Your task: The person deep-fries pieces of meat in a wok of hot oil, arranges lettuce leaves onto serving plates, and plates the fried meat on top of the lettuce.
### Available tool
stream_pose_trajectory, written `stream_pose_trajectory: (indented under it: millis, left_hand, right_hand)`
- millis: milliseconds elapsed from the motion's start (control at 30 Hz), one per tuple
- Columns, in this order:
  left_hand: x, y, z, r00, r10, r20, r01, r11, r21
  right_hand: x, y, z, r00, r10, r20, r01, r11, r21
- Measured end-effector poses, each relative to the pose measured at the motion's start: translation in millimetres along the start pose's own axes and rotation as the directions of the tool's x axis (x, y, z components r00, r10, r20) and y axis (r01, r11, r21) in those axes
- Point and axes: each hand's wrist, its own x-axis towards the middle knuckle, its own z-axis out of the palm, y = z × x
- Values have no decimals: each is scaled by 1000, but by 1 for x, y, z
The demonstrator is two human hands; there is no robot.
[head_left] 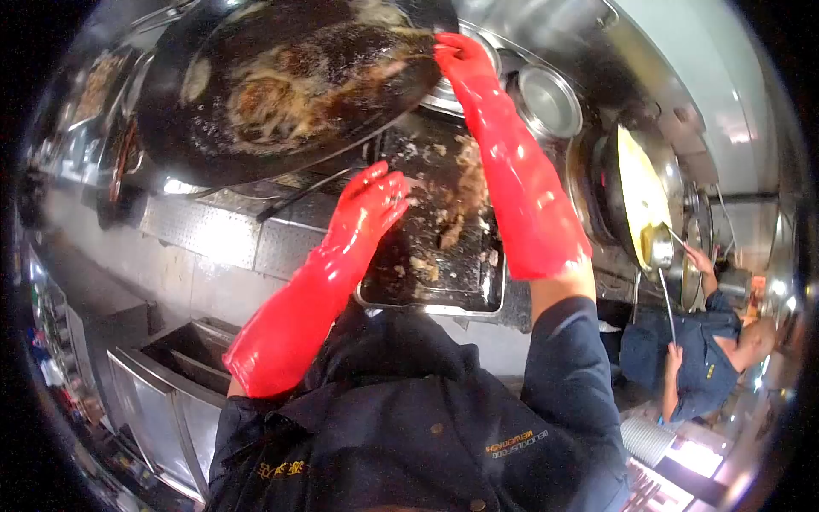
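Note:
A large dark wok (pixel 188 128) at the upper left holds bubbling oil with browned, frothy food (pixel 269 107) in it. My right hand (pixel 461 55), in a long red rubber glove, is at the wok's right rim, its fingers bent together; what they hold, if anything, is too small to make out. Below the wok my left hand (pixel 373 200), in a matching glove, is held with its fingers apart and nothing visible in it. It hovers by the left edge of a dark metal tray (pixel 409 297) with scattered food scraps (pixel 452 230).
A round metal pot (pixel 548 101) stands right of my right glove. Farther right, a co-worker (pixel 691 358) holds long-handled tools at another wok (pixel 640 188) with yellow contents. A metal cabinet (pixel 158 410) is at the lower left.

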Motion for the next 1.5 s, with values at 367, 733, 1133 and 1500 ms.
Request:
stream_pose_trajectory:
  millis: [367,733,1133,1500]
  left_hand:
    - [114,-244,-5,991,69,-114,133,-523,842]
    - [135,-200,49,990,101,-102,137,-453,881]
    - [135,-165,75,992,-42,119,-125,-457,881]
    - [159,-145,46,989,-16,150,-135,-546,827]
  right_hand:
    - [-329,154,-120,661,715,-230,-456,625,633]
    - [-268,237,-66,585,785,-205,-272,428,862]
    - [-161,257,-84,705,704,89,-194,71,978]
    - [-105,291,-54,795,598,-106,-69,263,962]
